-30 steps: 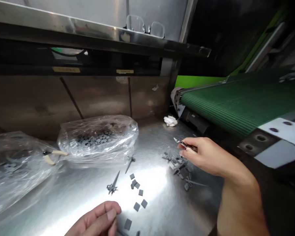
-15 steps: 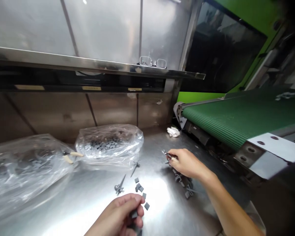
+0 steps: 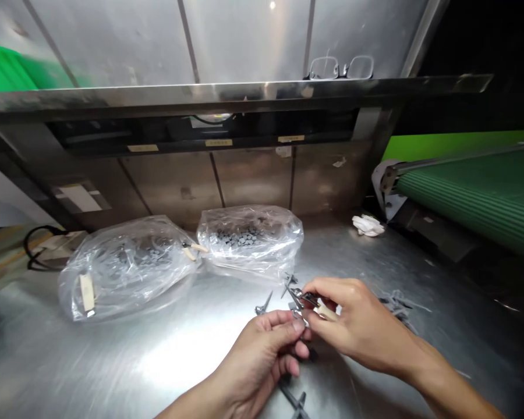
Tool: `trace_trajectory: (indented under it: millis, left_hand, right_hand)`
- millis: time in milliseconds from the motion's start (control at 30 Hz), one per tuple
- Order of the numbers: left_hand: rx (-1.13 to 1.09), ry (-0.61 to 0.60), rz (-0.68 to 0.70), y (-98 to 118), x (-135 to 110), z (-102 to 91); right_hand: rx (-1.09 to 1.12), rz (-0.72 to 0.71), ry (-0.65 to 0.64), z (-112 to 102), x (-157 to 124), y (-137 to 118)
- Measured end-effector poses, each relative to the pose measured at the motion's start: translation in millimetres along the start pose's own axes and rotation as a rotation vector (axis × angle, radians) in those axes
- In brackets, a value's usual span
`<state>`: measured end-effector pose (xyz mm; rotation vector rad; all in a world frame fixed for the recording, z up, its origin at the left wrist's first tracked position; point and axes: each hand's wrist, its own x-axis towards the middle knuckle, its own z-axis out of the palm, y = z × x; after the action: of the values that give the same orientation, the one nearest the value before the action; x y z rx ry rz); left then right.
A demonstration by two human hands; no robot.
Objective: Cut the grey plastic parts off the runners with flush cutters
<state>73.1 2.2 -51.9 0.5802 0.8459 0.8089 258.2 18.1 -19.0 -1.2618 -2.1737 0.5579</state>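
My left hand (image 3: 268, 358) is closed, with a small grey plastic part (image 3: 295, 307) pinched at its fingertips. Below its fingers juts a grey plastic sprue (image 3: 294, 401), perhaps joined to that part. My right hand (image 3: 358, 314) grips a pair of nippers (image 3: 326, 312) with cream handles, their metal jaws right at the grey part. Whether the jaws are closed on it I cannot tell. Just past the hands lie a grey sprue piece (image 3: 264, 304) and another sprue piece (image 3: 291, 279). A heap of grey sprues (image 3: 395, 305) is partly hidden behind my right hand.
Two clear plastic bags of grey parts, a left bag (image 3: 126, 285) and a right bag (image 3: 253, 262), lie at the back of the metal table (image 3: 192, 361). Cream-handled tool (image 3: 196, 249) between them. Glasses (image 3: 340, 68) sit on the shelf; white crumpled cloth (image 3: 367, 226) near the green conveyor (image 3: 471, 186).
My right hand has come from the sprue heap to my left hand, bringing the nippers against the grey part. The view has turned left, and the loose square pieces are now hidden.
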Motion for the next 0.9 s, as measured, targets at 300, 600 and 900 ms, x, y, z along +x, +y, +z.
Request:
trace_trajectory:
  millis: [300,600,900]
  left_hand:
    - [-0.102,0.144,-0.053,1.7,-4.7,-16.3]
    - [-0.222,0.153,-0.006,4.4,-8.0,-26.0]
    - [-0.209,0.073,-0.015,-0.8,-10.1,-28.1]
  right_hand:
    - [0.079,-0.031,0.114,21.0,-8.2,21.0]
    - [0.068,-0.065,-0.302,9.6,-14.5,26.6]
    - [0.005,-0.096,-0.203,18.5,-11.9,24.6]
